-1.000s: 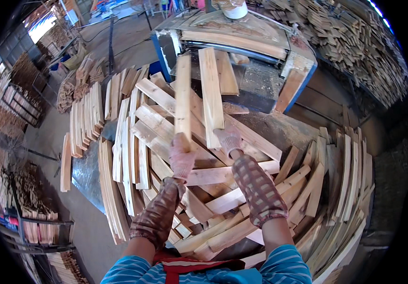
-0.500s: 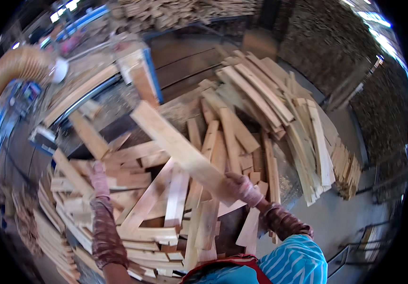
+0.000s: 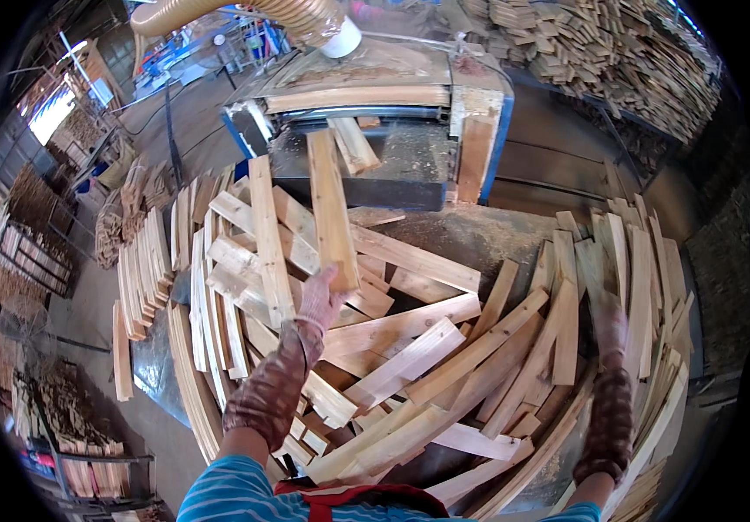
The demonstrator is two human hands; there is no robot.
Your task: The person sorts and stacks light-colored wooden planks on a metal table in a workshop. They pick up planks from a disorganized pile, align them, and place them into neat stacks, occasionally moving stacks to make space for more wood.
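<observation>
My left hand (image 3: 322, 300), in a pinkish glove with a brown sleeve cover, is closed round the near end of a wooden board (image 3: 331, 209). That board points away from me toward a planer-like machine, raised over a jumbled pile of boards (image 3: 410, 357). Over at the right, my right hand (image 3: 610, 329), gloved the same way, is smeared by motion. A blurred wooden board (image 3: 595, 265) runs forward from its fingers, along the right-hand row of boards (image 3: 640, 261). Its finger details are lost in the blur.
Ahead stands the machine (image 3: 362, 74) with a blue-edged frame, a short board (image 3: 353, 143) in its opening and a tan hose (image 3: 244, 13) above. Board stacks (image 3: 144, 274) line the left edge of the metal table (image 3: 155, 352). A large wood heap (image 3: 592, 52) lies far right.
The view has turned left toward the machine. My right hand has carried its board onto the right-hand row. My left hand, earlier low over the pile, now grips and lifts a board.
</observation>
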